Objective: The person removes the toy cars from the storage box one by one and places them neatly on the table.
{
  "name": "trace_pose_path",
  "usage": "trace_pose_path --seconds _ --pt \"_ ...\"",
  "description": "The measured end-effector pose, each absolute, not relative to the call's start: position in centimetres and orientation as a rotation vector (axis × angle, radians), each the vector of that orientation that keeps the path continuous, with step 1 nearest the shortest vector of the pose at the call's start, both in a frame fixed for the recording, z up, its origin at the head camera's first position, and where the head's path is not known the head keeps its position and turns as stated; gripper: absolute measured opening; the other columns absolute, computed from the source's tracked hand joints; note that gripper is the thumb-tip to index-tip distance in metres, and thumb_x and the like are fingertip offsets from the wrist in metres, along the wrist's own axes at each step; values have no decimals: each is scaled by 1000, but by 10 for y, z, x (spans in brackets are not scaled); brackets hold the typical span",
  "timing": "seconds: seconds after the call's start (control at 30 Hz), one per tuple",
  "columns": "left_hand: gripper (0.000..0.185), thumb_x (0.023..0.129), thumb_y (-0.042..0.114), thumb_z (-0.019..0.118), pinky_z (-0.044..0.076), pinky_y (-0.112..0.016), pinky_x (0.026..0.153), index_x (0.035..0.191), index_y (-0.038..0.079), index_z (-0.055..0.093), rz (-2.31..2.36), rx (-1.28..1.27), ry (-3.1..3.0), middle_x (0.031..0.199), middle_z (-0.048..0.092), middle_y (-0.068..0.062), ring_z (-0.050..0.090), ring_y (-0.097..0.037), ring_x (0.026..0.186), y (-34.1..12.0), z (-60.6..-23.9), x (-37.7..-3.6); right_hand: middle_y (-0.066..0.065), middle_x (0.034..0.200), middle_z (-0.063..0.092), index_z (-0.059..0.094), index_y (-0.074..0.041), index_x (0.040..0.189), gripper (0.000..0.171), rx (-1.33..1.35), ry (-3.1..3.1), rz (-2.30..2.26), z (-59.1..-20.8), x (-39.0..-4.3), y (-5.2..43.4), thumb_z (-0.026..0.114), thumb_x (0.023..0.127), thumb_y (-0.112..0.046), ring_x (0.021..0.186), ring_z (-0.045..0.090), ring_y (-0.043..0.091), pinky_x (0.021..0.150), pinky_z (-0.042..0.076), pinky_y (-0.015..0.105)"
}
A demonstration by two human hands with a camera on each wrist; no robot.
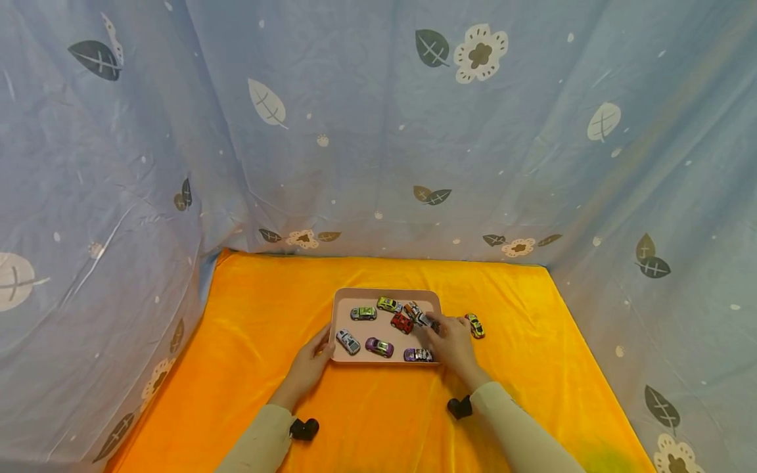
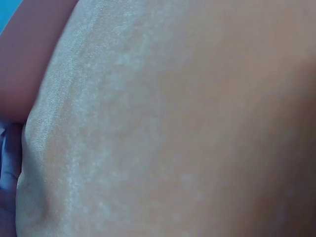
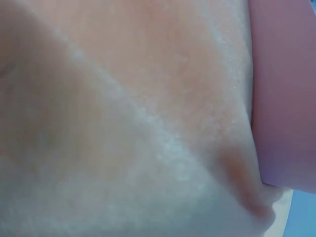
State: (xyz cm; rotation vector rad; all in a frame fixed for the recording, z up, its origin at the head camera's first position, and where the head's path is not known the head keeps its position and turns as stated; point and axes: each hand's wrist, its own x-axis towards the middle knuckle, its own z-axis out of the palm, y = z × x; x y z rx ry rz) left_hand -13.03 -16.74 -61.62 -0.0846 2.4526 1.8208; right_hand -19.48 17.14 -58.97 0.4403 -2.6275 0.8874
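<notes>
A blue curtain printed with leaves and flowers hangs on three sides of a table (image 1: 266,368) draped in bright orange cloth. A pale pink tray (image 1: 387,293) sits on the cloth, and all places below are given from it. Inside it lie small toy cars: a green car (image 1: 363,313) toward its left side, a yellow-green car (image 1: 388,303) near its far rim, a red car (image 1: 402,322) at its middle, a silver car (image 1: 348,341) and a purple car (image 1: 379,347) near its front rim. Just outside its right edge, a yellow car (image 1: 475,325) lies on the cloth.

The left hand (image 1: 310,364) rests against the tray's front left corner, thumb on the rim, fingers fairly straight and steadying rather than gripping. The right hand (image 1: 452,341) lies over the tray's right front corner with fingers bent down among the cars there; I cannot tell whether they pinch one. Both wrist views show only blurred skin and a strip of pink.

The risk I see: the cars roll, so tilting or nudging the tray could send them off the shallow rim onto the slick cloth.
</notes>
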Motion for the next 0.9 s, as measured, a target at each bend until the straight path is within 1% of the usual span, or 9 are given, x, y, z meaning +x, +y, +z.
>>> trace_pose_path --seconds 0.13,0.2,0.33,0.4,0.5,0.57,0.7,0.8,0.9 --pt "54 99 31 57 36 -48 106 150 29 38 1815 -83 2458 142 50 2 50 -22 122 -167 -616 -130 5 95 72 72 -6 112 31 414 -2543 1010 -587 -196 174 78 83 -12 80 63 20 84 26 42" --pt "54 99 31 57 35 -48 106 150 28 39 1805 -89 2467 142 50 2 50 -22 122 -167 -616 -131 6 100 72 71 -6 114 32 373 -2524 1051 -586 -196 177 78 83 -14 83 64 21 85 26 41" --pt "55 99 32 56 35 -49 106 150 27 38 1782 -88 2490 142 50 1 50 -23 122 -168 -619 -131 3 102 71 70 -10 114 31 279 -2508 1107 -584 -198 186 77 85 -17 83 64 20 85 26 40" --pt "55 99 33 56 35 -49 106 150 27 38 1777 -88 2488 143 49 1 50 -23 123 -169 -620 -131 3 102 71 70 -10 113 29 222 -2500 1140 -582 -199 193 76 85 -16 84 64 19 87 33 39" --pt "56 99 33 56 35 -50 106 151 27 37 1774 -83 2489 143 49 1 50 -24 123 -169 -622 -131 3 101 71 69 -10 112 28 134 -2490 1162 -580 -200 207 75 86 -18 83 64 19 78 44 34" --pt "55 99 33 56 35 -50 106 150 27 37 1780 -81 2485 143 49 2 50 -24 123 -169 -622 -131 5 100 71 69 -9 112 29 74 -2479 1169 -580 -200 216 75 86 -19 83 64 19 66 50 28" --pt "54 99 33 57 36 -49 105 150 29 38 1799 -80 2475 142 50 3 50 -23 123 -169 -621 -131 7 102 69 68 -8 115 32 -39 -2489 1176 -584 -200 232 74 87 -23 87 61 21 59 49 18" --pt "55 98 35 57 35 -48 106 150 29 38 1798 -89 2472 142 50 3 50 -22 123 -168 -622 -132 9 105 66 65 -9 119 33 -132 -2520 1200 -588 -200 244 69 91 -26 92 58 23 65 50 22" --pt "55 98 36 57 34 -49 107 150 30 38 1783 -102 2477 143 49 3 50 -22 123 -168 -623 -133 11 111 64 61 -9 124 35 -224 -2542 1227 -590 -200 253 64 95 -27 98 54 26 79 43 31"
